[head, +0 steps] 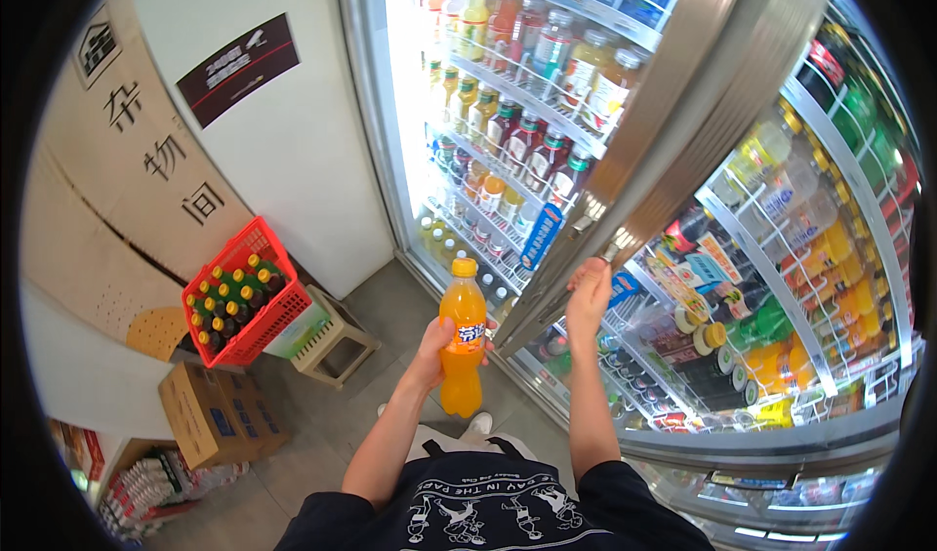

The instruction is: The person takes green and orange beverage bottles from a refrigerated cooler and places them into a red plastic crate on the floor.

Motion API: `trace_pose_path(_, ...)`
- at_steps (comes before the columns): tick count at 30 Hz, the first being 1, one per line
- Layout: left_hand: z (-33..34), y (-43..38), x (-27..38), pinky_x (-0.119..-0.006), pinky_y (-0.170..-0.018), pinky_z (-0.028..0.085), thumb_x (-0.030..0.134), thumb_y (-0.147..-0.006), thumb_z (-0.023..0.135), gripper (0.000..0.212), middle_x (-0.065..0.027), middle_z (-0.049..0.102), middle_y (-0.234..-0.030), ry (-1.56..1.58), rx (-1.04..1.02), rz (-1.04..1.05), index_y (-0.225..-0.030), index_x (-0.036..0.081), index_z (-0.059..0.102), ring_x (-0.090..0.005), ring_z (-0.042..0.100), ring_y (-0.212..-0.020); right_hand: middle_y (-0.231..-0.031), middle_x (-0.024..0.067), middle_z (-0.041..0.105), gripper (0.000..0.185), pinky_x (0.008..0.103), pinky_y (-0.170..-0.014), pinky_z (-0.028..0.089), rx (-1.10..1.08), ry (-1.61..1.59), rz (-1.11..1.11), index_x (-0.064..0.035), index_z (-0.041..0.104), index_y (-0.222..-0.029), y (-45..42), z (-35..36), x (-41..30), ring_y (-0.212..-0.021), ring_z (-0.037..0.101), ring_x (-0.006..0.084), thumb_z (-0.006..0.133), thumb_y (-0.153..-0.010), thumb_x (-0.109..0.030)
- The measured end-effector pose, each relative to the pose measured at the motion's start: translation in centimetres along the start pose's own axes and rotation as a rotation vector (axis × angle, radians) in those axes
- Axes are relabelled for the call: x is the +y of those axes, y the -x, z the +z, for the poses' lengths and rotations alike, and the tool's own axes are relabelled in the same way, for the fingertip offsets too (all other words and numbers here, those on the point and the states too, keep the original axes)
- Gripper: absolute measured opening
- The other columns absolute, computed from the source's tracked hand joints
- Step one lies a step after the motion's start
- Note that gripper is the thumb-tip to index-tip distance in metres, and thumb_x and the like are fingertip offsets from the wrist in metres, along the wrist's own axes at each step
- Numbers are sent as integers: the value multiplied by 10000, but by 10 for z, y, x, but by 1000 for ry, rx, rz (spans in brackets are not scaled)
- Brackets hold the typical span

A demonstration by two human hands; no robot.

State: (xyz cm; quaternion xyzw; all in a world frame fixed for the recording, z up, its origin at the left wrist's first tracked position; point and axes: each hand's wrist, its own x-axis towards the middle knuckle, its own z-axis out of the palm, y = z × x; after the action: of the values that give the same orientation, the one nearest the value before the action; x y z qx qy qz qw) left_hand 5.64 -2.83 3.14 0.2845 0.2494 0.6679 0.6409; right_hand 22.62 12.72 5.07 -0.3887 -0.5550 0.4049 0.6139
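Note:
An orange soda bottle (462,386) with a yellow cap and printed label is upright in front of me, with my left hand (433,353) wrapped around its middle. The bottle is full of orange liquid. My right hand (590,298) is curled around the metal edge of a glass refrigerator door (684,174), near a small fitting; the exact grip is partly hidden. Behind the bottle, wire shelves (505,70) hold rows of juice and tea bottles. Through the door's glass, more shelves show orange soda bottles (827,258) and dark cans.
At left, a red plastic basket (252,324) of yellow-capped bottles rests by a beige stool (333,364). Cardboard boxes (198,412) and wrapped goods (143,492) sit on the floor along the wall. A sign (238,68) bearing writing is on the white wall.

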Motion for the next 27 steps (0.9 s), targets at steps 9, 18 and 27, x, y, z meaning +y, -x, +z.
trace_pose_path(9,-46,46,34,-350,-703,561,520,-816,643,692,-148,586,-1128,18,38,-28,-1260,25,453,-220,642,-911,-913,73,567,261,286,-837,425,276,141,-124,9,535,-1007,20,8,-3,-878,546,146,407,-1011,-218)
trace_pose_path(18,-102,102,120,-369,-769,549,327,-785,707,627,-141,574,-1136,-85,94,128,-1272,35,441,-226,624,-952,-1147,149,536,249,340,-929,465,-15,-142,158,44,592,-1032,105,129,-35,-1001,581,199,477,-922,-148)
trace_pose_path(27,-168,184,181,-378,-865,514,270,-804,698,646,-150,561,-1182,-115,305,439,-1321,35,390,-235,608,-1006,-1158,103,573,546,300,-851,475,-1710,30,540,2,447,-1289,232,282,-40,-1039,559,153,689,-851,-218)
